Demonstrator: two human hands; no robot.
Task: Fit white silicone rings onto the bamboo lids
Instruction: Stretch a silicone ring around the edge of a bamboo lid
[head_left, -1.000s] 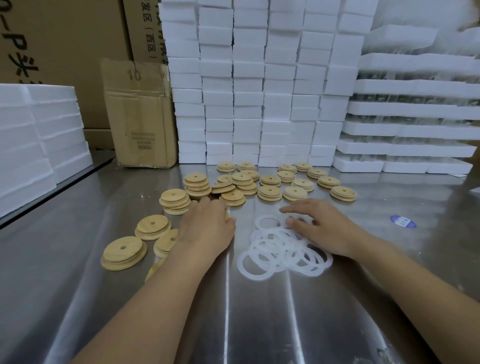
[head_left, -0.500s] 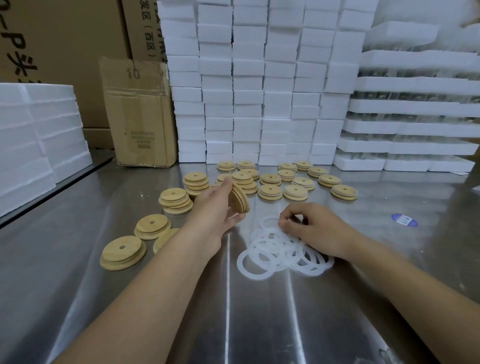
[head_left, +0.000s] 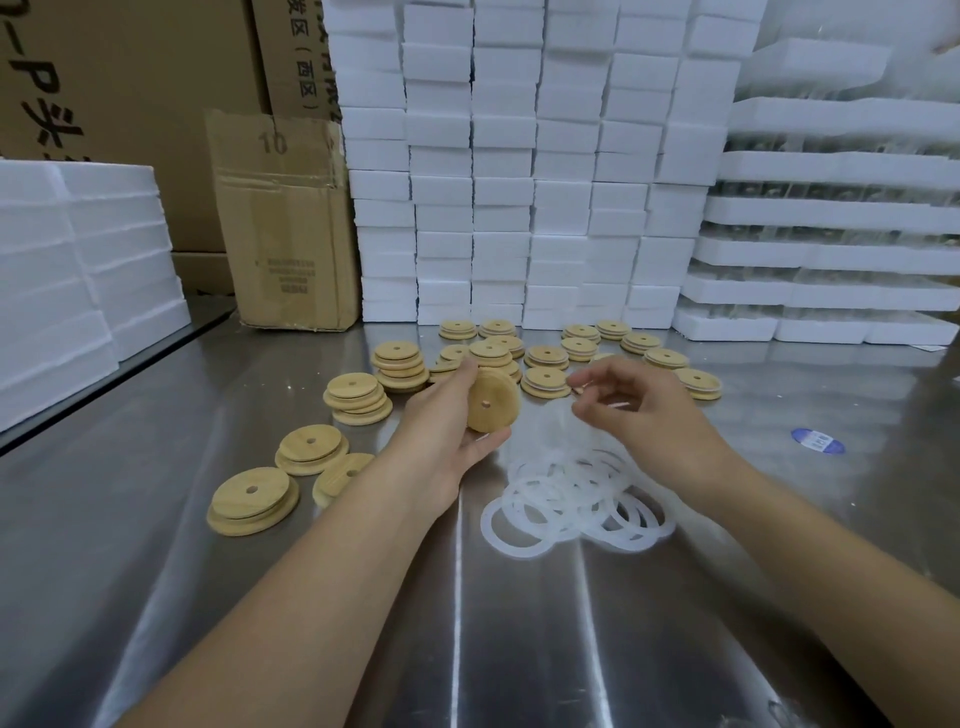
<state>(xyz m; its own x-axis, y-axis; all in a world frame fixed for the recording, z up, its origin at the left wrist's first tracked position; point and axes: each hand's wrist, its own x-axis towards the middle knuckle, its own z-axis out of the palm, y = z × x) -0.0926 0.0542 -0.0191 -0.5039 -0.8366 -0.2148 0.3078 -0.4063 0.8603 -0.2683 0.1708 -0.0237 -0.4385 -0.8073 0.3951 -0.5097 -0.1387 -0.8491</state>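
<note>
- Steel table (head_left: 467, 649): bare sheet nearest me; nothing has altered here.
- Ring pile (head_left: 519, 525): white silicone rings lie overlapped on the table, just below my right hand (head_left: 649, 415). Half a second ago that hand was down in the pile; it is now off it.
- Right hand: raised clear, thumb and forefinger pinched together, other fingers loosely curled. A silicone ring (head_left: 563, 423) hangs from the pinch. It is motion-blurred and faint, so I judge rather than confirm that it is a single ring.
- Left hand (head_left: 441, 441): fingers and thumb curled round the rim of one bamboo lid (head_left: 493, 400), held on edge above the table, its face with the centre hole turned towards my right hand. A second ago this hand lay flat among the lids; the lid has been picked up since.
- Finding: ring and lid are near but apart. Both parts are in hand and the fitting has not begun.
- Loose lids (head_left: 253, 500), left: small stacks, no ring seen on them.
- Far stacks (head_left: 545, 382): whether these are ringed I cannot tell.
- Foam blocks (head_left: 504, 208) and carton (head_left: 285, 234): at the back, unchanged.
</note>
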